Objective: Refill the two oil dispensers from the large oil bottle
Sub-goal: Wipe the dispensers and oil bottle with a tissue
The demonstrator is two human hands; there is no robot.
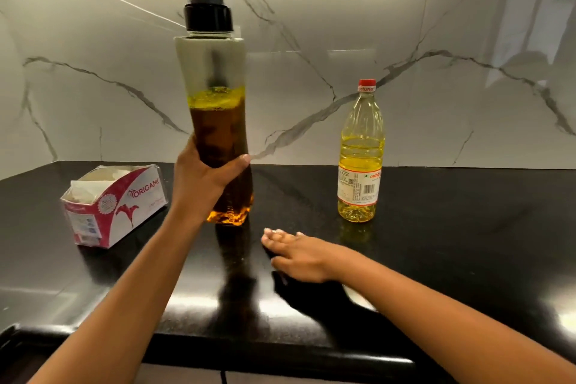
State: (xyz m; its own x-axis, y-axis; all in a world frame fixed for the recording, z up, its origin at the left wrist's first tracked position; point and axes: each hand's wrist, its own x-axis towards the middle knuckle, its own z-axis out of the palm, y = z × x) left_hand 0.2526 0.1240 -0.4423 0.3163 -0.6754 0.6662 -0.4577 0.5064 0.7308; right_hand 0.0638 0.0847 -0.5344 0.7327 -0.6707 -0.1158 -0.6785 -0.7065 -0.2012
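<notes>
The tall clear oil dispenser [218, 121], about half full of amber oil, stands upright above the black counter [452, 259]; my left hand [199, 178] fingers wrap its waist. My right hand [299, 254] hovers loosely open, empty.

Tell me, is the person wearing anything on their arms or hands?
No. Both forearms are bare right down to the picture's bottom edge, with no sleeves showing. The left hand and right hand have no gloves, and I see no rings, watch or bracelets. The nails look short and unpainted.
</notes>
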